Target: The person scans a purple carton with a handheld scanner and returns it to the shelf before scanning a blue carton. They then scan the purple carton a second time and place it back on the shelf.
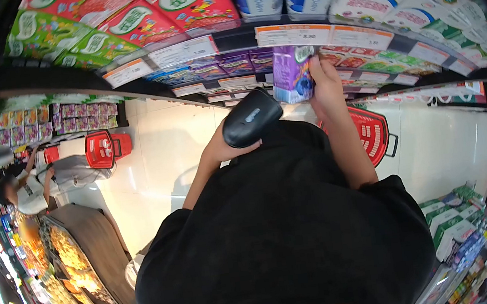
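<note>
1. purple carton (293, 74), one; in front of the body, before the shelf edge, long axis running roughly away from the wearer, slightly tilted.
2. right hand (327, 84), one; the nearer to the carton, fingers clamped on its right edge, so that the carton lies to the left of them; thumb not clearly seen.
3. black case (251, 117), one; rounded, pale lettering, long axis slanting up and rightward; its right end beside the carton's lower left corner, contact cannot be told.
4. left hand (221, 145), one; curled around the case's left and lower side.
5. price labels (293, 34), a row; along the shelf edge.
6. red basket (369, 133), one; beyond the right forearm.
</note>
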Demonstrator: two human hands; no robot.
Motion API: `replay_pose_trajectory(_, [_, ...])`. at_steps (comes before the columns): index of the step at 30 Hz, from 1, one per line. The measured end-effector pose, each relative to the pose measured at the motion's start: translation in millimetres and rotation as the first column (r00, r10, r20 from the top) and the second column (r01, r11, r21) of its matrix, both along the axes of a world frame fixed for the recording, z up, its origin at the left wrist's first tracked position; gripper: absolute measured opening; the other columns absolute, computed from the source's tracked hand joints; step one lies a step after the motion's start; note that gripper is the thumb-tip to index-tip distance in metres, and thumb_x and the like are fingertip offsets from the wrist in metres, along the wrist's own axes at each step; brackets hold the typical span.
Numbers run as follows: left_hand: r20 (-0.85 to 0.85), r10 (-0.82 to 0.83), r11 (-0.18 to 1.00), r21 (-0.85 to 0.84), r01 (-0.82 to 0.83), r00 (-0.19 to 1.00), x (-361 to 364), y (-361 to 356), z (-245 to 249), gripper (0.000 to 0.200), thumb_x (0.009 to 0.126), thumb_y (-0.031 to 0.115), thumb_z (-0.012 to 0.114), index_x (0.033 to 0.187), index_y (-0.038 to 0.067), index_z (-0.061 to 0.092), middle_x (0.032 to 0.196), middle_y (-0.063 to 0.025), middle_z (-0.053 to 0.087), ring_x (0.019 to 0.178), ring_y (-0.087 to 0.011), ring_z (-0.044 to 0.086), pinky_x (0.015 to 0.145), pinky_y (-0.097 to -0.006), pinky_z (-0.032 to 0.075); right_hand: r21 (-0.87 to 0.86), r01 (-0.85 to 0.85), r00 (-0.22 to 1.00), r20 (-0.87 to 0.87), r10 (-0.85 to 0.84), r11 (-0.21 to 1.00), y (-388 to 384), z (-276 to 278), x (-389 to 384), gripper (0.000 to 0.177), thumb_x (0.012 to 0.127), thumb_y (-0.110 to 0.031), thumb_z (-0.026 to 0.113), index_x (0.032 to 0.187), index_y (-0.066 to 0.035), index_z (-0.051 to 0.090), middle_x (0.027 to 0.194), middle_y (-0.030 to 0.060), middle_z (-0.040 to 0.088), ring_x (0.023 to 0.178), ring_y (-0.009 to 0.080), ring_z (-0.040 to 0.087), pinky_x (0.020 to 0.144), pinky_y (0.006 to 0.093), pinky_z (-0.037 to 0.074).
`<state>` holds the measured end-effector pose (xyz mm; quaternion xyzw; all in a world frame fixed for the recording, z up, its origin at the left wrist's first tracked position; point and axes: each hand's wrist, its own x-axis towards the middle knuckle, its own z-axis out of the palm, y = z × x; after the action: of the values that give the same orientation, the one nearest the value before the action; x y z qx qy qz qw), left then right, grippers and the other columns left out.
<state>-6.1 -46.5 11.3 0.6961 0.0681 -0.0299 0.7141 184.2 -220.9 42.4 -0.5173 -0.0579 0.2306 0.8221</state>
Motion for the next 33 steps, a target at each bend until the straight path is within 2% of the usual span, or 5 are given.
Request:
replay_pose_trajectory(4, [-0.076, -0.021, 0.915, -0.404, -0.011, 0.997, 7, -9, 15, 0.052, 0.076, 0.01, 0.068, 0.123, -0.001, 0.049, 0.08, -0.012, 0.063, 0.062, -0.0121, 0.056, 0.056, -0.024, 0.045, 0.484, -0.002, 0.838, -0.477, 0.266, 0.875, -33, -27, -31, 0.045, 0.096, -0.042, 0.043, 0.121, -0.005, 0.052, 0.114, 0.0138, 0.059, 0.103, 0.0267, 0.059, 0.092, 0.0462, 0.045])
replay_pose_trajectory(10, [-0.051, -0.043, 0.828, -0.56, 0.007, 0.998, 13, -32, 6, 0.043, 0.079, 0.013, 0.067, 0.117, 0.0, 0.05, 0.077, -0.009, 0.058, 0.062, -0.0131, 0.055, 0.057, -0.0263, 0.045, 0.721, -0.045, 0.845, -0.342, 0.411, 0.692, -61, -29, -44, 0.076, 0.081, -0.062, 0.055, 0.132, -0.006, 0.042, 0.122, 0.0106, 0.054, 0.107, 0.0284, 0.056, 0.08, 0.0467, 0.051])
replay_pose_trajectory(15, [-0.145, -0.15, 0.863, -0.501, 0.058, 0.978, 12, -39, 2, 0.043, 0.079, 0.007, 0.067, 0.117, 0.001, 0.048, 0.078, -0.0069, 0.057, 0.062, -0.0122, 0.055, 0.057, -0.027, 0.045, 0.62, -0.013, 0.857, -0.397, 0.328, 0.785, -76, -28, -49, 0.052, 0.089, -0.035, 0.057, 0.13, -0.008, 0.038, 0.123, 0.0144, 0.054, 0.104, 0.0273, 0.059, 0.081, 0.037, 0.053])
replay_pose_trajectory(18, [-0.218, -0.205, 0.929, -0.35, 0.12, 0.954, 20, -38, 7, 0.054, 0.076, 0.006, 0.072, 0.123, 0.001, 0.044, 0.083, -0.0059, 0.059, 0.062, -0.0097, 0.055, 0.055, -0.0248, 0.045, 0.144, 0.336, 0.915, -0.285, -0.286, 0.931, -63, -11, -48, 0.052, 0.08, 0.003, 0.063, 0.122, -0.007, 0.034, 0.116, 0.0154, 0.055, 0.101, 0.0203, 0.059, 0.083, 0.0366, 0.052])
replay_pose_trajectory(33, [-0.219, -0.181, 0.982, 0.011, 0.187, 0.959, 44, -54, 34, 0.071, 0.071, 0.009, 0.077, 0.132, -0.002, 0.042, 0.109, -0.0094, 0.061, 0.097, -0.0141, 0.057, 0.085, -0.0267, 0.045, -0.017, 0.476, 0.872, 0.134, -0.47, 0.879, -60, -7, -38, 0.058, 0.075, 0.0, 0.071, 0.119, -0.003, 0.034, 0.108, 0.0111, 0.052, 0.098, 0.018, 0.057, 0.086, 0.0319, 0.048])
